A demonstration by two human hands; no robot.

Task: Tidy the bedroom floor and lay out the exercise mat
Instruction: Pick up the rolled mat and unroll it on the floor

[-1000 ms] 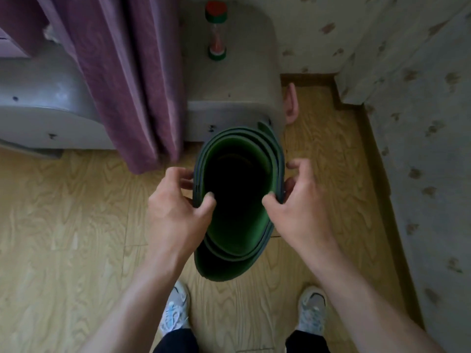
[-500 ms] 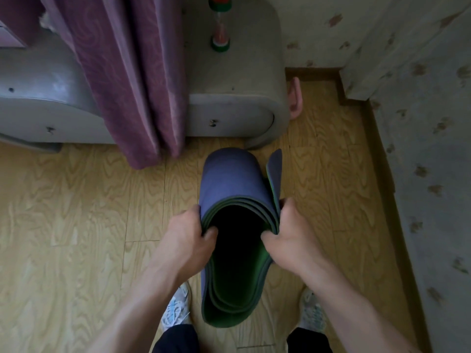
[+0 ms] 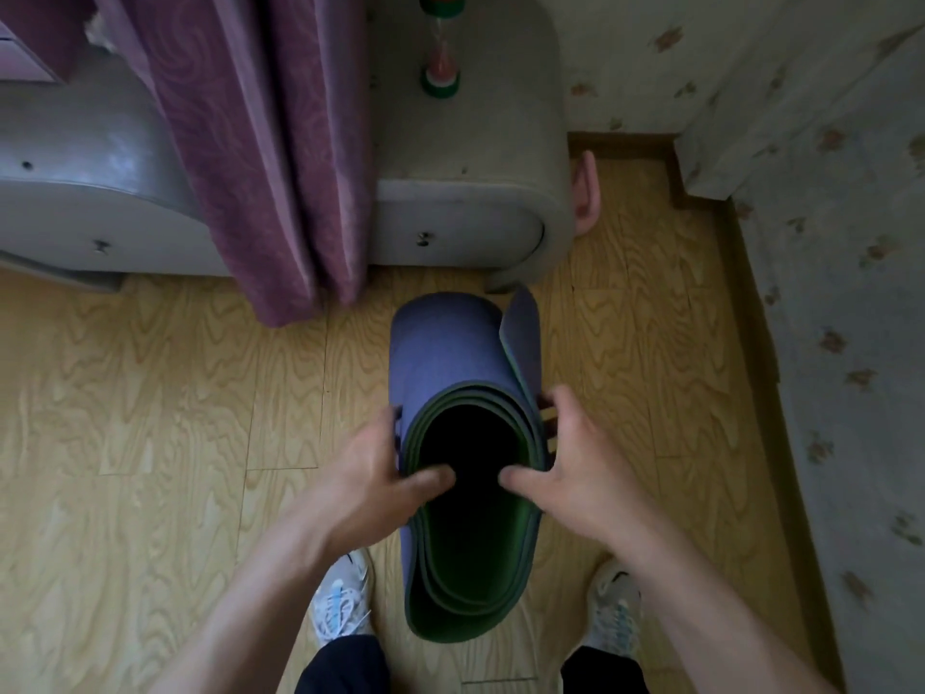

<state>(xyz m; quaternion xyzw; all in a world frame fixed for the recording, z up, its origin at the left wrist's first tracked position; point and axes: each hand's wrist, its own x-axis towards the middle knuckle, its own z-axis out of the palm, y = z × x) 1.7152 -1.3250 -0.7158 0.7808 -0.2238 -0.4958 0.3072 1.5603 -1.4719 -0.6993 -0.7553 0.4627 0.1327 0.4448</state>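
Note:
A rolled exercise mat [image 3: 445, 353], blue-purple outside and green inside, hangs in front of me with its open end toward the camera. My left hand [image 3: 370, 478] grips the roll's left wall, thumb inside the opening and fingers outside. My right hand [image 3: 575, 468] grips the right wall the same way. The mat's loose outer flap [image 3: 525, 328] sticks up at the far right of the roll. The inside of the roll is dark.
A grey bedside cabinet [image 3: 465, 212] stands just beyond the mat, with a sand timer [image 3: 440, 57] on top. A purple curtain [image 3: 260, 157] hangs at left. A pink slipper [image 3: 585, 192] lies beside the cabinet. A wallpapered wall [image 3: 826, 293] runs along the right. My two sneakers stand on the wood floor [image 3: 150, 418].
The roll has tipped from upright to slanting away from me and come lower and nearer. Its blue outside now shows. Both hands keep their grip.

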